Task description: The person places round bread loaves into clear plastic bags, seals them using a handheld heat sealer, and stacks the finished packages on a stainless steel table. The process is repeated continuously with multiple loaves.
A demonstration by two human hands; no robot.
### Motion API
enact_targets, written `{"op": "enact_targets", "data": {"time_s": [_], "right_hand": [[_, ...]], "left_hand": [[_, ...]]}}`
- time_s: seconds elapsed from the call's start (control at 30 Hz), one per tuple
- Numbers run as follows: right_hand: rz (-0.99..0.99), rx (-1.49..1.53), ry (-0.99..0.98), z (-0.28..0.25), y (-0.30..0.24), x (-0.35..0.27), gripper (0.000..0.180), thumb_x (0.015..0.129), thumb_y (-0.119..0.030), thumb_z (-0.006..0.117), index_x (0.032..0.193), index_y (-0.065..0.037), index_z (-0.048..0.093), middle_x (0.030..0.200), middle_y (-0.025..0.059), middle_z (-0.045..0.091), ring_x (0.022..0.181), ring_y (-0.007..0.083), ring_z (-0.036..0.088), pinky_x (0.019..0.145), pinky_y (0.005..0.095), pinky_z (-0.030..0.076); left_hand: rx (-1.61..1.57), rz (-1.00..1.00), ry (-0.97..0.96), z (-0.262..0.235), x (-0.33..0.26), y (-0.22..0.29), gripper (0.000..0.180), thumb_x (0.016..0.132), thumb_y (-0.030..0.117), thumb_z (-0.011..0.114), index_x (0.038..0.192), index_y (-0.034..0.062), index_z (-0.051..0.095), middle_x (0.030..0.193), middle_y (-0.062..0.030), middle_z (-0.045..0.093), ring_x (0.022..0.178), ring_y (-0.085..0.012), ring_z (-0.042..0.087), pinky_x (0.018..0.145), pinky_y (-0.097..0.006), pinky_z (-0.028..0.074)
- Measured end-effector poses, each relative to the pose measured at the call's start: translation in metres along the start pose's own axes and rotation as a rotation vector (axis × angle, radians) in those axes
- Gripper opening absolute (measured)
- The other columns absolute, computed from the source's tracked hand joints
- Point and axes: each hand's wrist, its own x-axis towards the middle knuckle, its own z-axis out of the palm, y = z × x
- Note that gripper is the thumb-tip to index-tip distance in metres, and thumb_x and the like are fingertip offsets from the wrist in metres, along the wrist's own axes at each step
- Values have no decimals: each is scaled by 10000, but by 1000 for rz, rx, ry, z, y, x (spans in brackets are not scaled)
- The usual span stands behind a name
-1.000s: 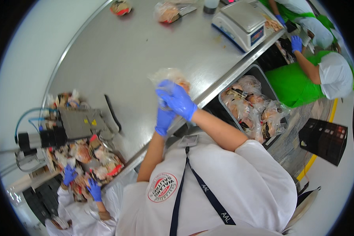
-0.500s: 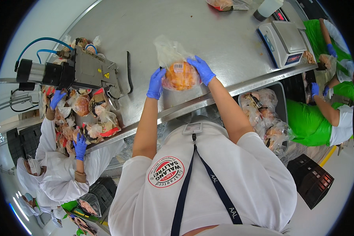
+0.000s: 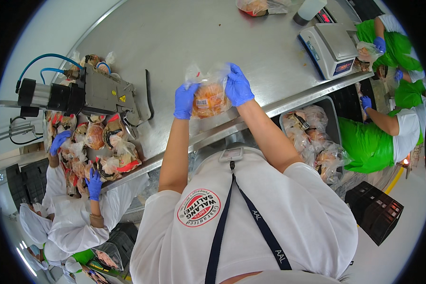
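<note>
Between my blue-gloved hands is a clear plastic bag [image 3: 210, 99] with a round, orange-brown piece of meat, probably ham, and a small barcode label on it. My left hand [image 3: 185, 100] pinches the bag's left side near the loose plastic. At the upper right, my right hand [image 3: 239, 85] has its fingers closed on the bag's loose end. The bag is over the near part of the steel table [image 3: 175, 42]; I cannot tell whether it touches the surface.
A grey clipping machine [image 3: 104, 92] with blue hoses stands at left, by a pile of bagged meat [image 3: 95, 135] that a co-worker's gloved hands [image 3: 93, 184] touch. To the right are a scale [image 3: 329, 49], a bottle [image 3: 309, 10] and a grey tub [image 3: 335, 123] of bagged meat. Green-aproned co-workers stand beyond.
The bag has come slightly nearer to me and its label sits lower. My hands have shifted from the meat's sides up to the loose plastic.
</note>
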Motion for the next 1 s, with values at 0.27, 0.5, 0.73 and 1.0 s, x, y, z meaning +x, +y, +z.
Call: {"op": "enact_targets", "data": {"time_s": [0.27,0.5,0.73,1.0], "right_hand": [[88,-1098,-255,25,-8,-1,317,833,-225,596,1073,-26,539,942,70,575,848,178,563,779,333,469],[58,51,-11,62,-5,-22,205,870,-250,553,922,-51,547,885,47,565,789,176,550,756,333,468],[-72,-493,-252,86,15,-45,441,805,-310,619,1129,-43,483,1113,87,494,1026,232,479,910,392,389],[-375,-2104,-522,71,-4,-31,468,656,-200,681,1082,-64,546,1114,93,534,1087,268,462,997,403,274]], "left_hand": [[-402,182,41,10,-9,2,228,848,128,536,1031,-8,549,1051,-78,547,1018,-162,507,857,-283,411],[381,475,-89,14,-39,12,481,788,202,633,1184,-8,458,1151,-103,527,1042,-201,509,891,-322,409],[-305,143,162,11,-25,-5,286,880,217,519,1075,8,517,946,-81,572,885,-171,557,799,-314,460],[-129,168,-19,25,-55,44,325,921,242,428,1135,3,480,1096,-86,528,1032,-188,504,882,-333,412]]}}
